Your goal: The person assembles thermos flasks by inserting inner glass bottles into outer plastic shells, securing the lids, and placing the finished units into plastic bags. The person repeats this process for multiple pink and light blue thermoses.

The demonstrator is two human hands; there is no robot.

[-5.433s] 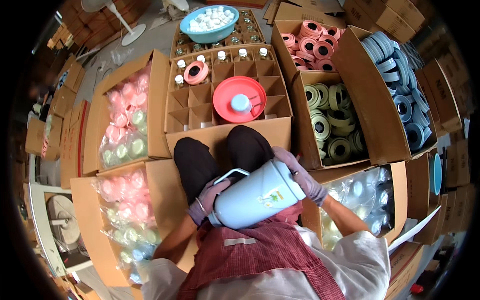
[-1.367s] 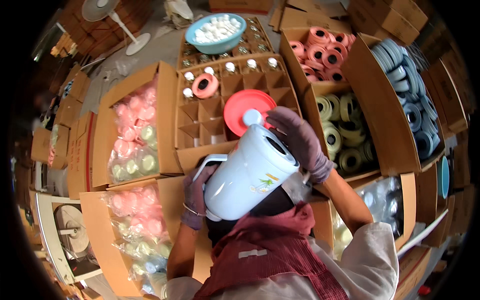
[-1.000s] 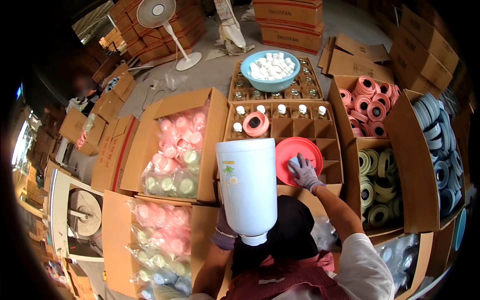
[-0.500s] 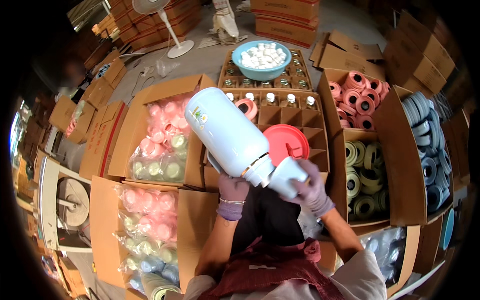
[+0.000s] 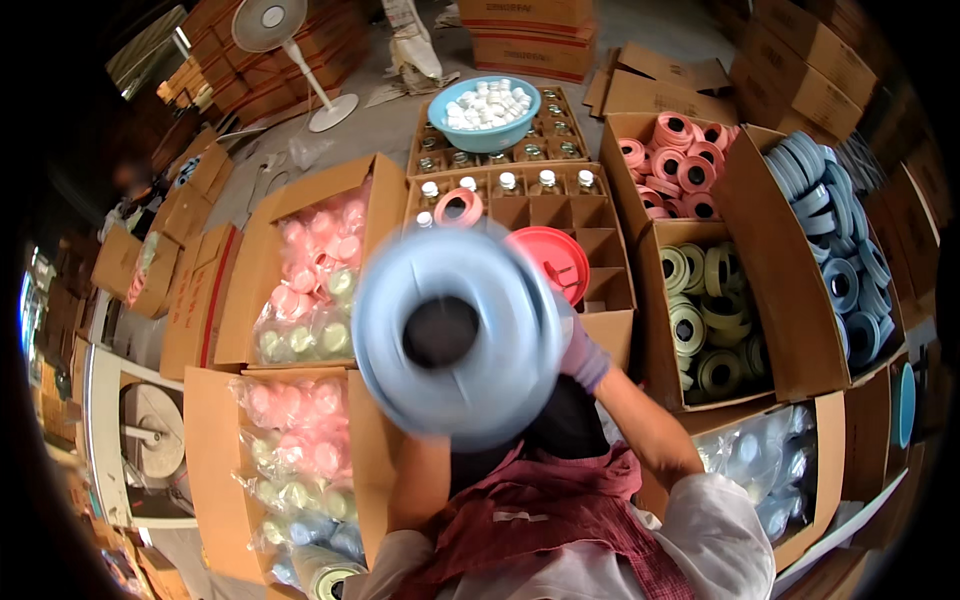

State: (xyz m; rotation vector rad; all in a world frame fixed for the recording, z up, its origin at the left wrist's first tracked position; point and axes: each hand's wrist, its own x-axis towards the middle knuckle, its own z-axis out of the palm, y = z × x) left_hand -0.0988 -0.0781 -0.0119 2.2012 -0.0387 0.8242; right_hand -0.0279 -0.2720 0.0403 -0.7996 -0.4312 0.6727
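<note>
- Blue flask [image 5: 490,365] is held up over the lap, its ringed end with a dark centre [image 5: 440,333] turned toward the camera; outlines are blurred.
- Right hand [image 5: 583,352], gloved, is set against the flask's right side; its fingers are hidden behind it, so whether they are spread or closed cannot be told.
- Left hand is wholly hidden by the flask; only the left forearm [image 5: 418,485] is seen rising beneath it. Grip cannot be told.
- Done, as judged: the near end appears already fitted with its ring. The far end is concealed, so whether a cup is seated there cannot be confirmed.
- Not yet done: the flask has not been set down.
- Red dish [image 5: 550,250] is laid over cells of the divided carton [image 5: 600,335], partly covered by the flask; no cup is seen on its visible part.
- White-capped bottles [image 5: 507,184] are stood mostly in the far row, beside a loose pink ring [image 5: 445,210].
- Ample stock is seen unused: blue rings [image 5: 845,285], green rings [image 5: 715,310], pink rings [image 5: 690,160], bagged blue cups [image 5: 760,465] and white caps [image 5: 490,100] in a blue basin [image 5: 485,141]. The work as a whole is judged far from finished.
</note>
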